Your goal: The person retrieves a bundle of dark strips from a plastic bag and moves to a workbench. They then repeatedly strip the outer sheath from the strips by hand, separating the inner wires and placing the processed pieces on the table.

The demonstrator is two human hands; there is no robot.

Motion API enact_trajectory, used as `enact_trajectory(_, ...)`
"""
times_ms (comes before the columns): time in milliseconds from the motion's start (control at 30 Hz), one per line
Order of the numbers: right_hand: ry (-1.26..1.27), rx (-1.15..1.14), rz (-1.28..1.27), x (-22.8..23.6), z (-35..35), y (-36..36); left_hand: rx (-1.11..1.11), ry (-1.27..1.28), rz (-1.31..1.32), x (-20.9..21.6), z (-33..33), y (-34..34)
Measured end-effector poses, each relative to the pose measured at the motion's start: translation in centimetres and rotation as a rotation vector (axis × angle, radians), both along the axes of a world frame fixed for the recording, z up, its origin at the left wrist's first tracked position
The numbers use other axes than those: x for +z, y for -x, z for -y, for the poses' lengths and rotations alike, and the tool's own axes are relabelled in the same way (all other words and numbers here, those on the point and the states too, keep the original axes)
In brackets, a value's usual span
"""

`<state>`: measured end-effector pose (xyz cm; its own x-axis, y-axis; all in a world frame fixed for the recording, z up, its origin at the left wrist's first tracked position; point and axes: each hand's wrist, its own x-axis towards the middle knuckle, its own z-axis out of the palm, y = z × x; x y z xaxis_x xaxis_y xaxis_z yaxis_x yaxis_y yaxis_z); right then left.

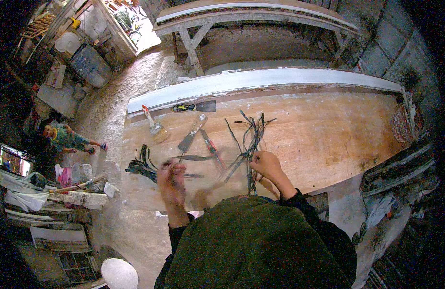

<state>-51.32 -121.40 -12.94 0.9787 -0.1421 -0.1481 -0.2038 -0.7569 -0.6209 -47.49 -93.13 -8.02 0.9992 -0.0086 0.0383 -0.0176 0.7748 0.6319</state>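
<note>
My right hand (266, 164) is closed in a pinch on a loose bunch of thin dark strips (252, 136) that spreads over the wooden tabletop (318, 139). My left hand (172, 182) is smeared by motion, so its grip is unclear. A flat dark strip (198, 157) lies just beyond its fingers. Left of that hand rests a second bundle of dark strips (143, 168). Between the hands and the far edge are a red-and-black narrow tool (212, 147), a putty knife with a pale handle (193, 133), another with a black-and-yellow handle (195, 106), and a paintbrush (155, 126).
A long white board (265, 78) runs along the table's far edge. Behind it stands a wooden bench (261, 19). On the left are a person (70, 137) on the floor area, a blue-grey barrel (91, 66) and stacked blocks. A white round object (119, 274) is at lower left.
</note>
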Motion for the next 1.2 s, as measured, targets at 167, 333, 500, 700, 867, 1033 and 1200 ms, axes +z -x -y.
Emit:
enact_trajectory(167,-0.057,-0.139,-0.016,-1.5,2.4,0.1,0.171,0.167,0.066,2.7,-7.3,-0.1)
enact_trajectory(333,-0.11,-0.208,0.018,-3.4,4.3,-0.3,0.405,0.013,0.106,3.2,-10.2,1.1)
enact_trajectory(500,0.002,-0.163,0.026,-4.8,4.1,-0.9,0.267,0.009,0.0,1.5,-7.5,0.8)
enact_trajectory(700,0.211,-0.111,0.016,-0.7,1.2,-0.8,0.142,-0.593,-0.162,-0.1,-0.7,1.0)
enact_trajectory(867,0.385,0.302,0.09,-0.2,-3.1,-1.1,-0.181,-1.045,-0.065,-2.6,5.7,1.1)
enact_trajectory(1033,0.51,0.527,0.139,4.6,-6.4,-1.4,-0.295,-0.901,-0.072,-3.0,8.1,1.5)
enact_trajectory(1200,0.484,0.579,0.248,6.5,-6.4,-1.4,-0.233,-0.95,-0.098,-3.0,7.2,1.2)
